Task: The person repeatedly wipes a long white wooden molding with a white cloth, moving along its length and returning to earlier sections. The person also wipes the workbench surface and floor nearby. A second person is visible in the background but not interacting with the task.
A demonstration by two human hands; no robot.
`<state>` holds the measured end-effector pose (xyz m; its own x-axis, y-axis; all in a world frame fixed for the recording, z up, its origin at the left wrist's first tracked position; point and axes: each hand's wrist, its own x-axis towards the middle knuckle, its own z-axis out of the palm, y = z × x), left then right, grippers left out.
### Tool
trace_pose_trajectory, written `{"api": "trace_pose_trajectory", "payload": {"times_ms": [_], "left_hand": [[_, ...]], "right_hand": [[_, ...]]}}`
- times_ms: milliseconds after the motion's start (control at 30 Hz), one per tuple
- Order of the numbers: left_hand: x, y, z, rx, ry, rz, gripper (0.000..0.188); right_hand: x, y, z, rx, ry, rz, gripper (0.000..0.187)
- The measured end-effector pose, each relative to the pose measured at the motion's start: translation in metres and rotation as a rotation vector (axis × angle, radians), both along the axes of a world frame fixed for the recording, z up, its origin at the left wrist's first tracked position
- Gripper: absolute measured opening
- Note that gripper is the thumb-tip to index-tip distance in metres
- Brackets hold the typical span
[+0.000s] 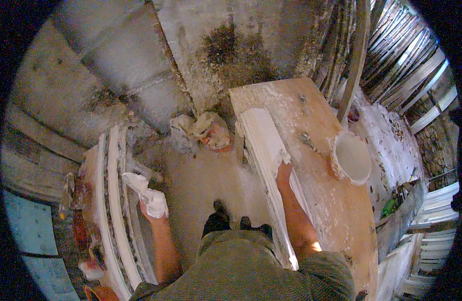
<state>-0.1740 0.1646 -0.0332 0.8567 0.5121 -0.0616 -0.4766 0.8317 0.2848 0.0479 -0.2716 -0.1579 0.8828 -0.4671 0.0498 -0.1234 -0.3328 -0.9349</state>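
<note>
My left hand (153, 204), coated in white, is closed around a lumpy white plaster-like mass (135, 181) that sticks out past the fingers. It is held beside long pale ridged strips (113, 173) on the left. On the right, a long white moulding-like piece (262, 131) lies along the near edge of a wooden table (336, 223). My right hand (283, 165) touches its upper face, the forearm stretched along it. White material covers those fingers, so their grip is hard to make out.
A bucket (352, 158) with a pale, crusted inside stands on the table to the right of my right hand. Crumpled bags (211, 131) sit on the floor by the stained wall (236, 45). A wooden post (355, 60) rises behind the table's far right side.
</note>
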Motion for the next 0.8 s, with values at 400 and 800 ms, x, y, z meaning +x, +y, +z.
{"api": "trace_pose_trajectory", "payload": {"times_ms": [400, 800], "left_hand": [[0.276, 0.042, -0.058, -0.233, 0.064, -0.526, 0.029], [0.426, -0.119, -0.041, 0.265, 0.585, -0.652, 0.035]], "right_hand": [[0.232, 0.096, -0.023, -0.530, -0.294, 0.235, 0.019], [0.241, 0.064, -0.035, -0.209, -0.030, 0.283, 0.036]]}}
